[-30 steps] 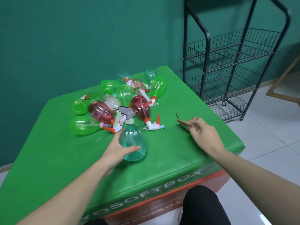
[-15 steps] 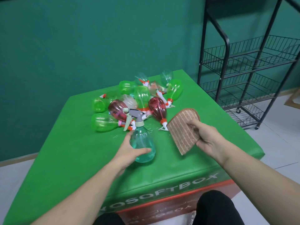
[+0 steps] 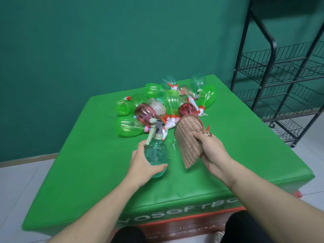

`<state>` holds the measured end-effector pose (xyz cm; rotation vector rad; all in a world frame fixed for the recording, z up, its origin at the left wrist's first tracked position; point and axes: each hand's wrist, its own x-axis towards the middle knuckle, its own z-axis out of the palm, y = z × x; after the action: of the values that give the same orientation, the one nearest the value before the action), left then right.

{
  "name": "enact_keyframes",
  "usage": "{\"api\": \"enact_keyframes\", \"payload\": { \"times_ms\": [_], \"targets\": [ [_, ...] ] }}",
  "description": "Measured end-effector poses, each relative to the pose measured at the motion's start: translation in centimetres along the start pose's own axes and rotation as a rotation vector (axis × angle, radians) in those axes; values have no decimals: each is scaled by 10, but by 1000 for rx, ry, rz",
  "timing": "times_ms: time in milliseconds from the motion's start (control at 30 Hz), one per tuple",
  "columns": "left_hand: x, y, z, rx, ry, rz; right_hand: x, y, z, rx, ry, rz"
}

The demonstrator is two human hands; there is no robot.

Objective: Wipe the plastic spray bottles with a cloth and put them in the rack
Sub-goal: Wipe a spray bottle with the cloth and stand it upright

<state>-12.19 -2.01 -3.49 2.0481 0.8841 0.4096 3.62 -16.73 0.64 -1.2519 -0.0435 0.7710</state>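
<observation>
Left hand [image 3: 142,165] grips teal bottle [image 3: 156,155]; right hand [image 3: 213,151] holds cloth [image 3: 188,137]. Bottle pile [image 3: 166,106] crowds behind; rack [image 3: 284,85] stands beyond tabletop [image 3: 245,146] edge.

Left hand [image 3: 142,164] grips the teal spray bottle [image 3: 155,153] upright; right hand [image 3: 213,151] at three o'clock holds the brown cloth [image 3: 188,137] just beside it.
</observation>
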Motion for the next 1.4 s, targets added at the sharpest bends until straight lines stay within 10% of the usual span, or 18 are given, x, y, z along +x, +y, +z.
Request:
{"api": "enact_keyframes", "payload": {
  "times_ms": [567,1400],
  "targets": [
    [12,1,9,196,-82,240,7,9,41,213,-125,90],
    [15,24,35,423,24,151,-24,-18,-4,333,-163,73]
  ]
}}
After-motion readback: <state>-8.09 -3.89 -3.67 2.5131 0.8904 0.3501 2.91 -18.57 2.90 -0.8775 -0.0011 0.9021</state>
